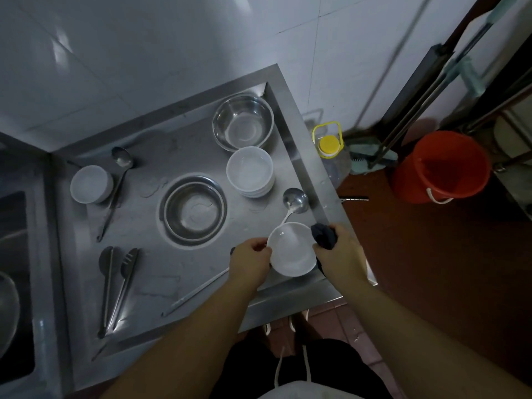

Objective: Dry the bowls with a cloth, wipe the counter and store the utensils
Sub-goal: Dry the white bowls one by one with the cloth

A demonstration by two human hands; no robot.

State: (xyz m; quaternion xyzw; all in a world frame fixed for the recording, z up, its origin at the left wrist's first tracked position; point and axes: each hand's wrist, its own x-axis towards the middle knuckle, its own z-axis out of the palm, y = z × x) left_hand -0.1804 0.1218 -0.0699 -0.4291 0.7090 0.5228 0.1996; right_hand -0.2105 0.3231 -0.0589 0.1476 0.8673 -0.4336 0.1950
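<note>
White bowl sits at the tabletop's five o'clock corner, upright. Judged light, rigid, breakable, likely wet and slippery; the rim is the sound hold. My left hand pinches the rim at nine o'clock. My right hand grips the dark cloth, soft and pliable, at three o'clock. Ladle lies at twelve o'clock.

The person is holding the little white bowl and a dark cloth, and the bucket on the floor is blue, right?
Not quite: the head view shows the plastic bucket is red-orange, not blue. The left hand does hold the small white bowl, and the right hand the dark cloth.
</note>
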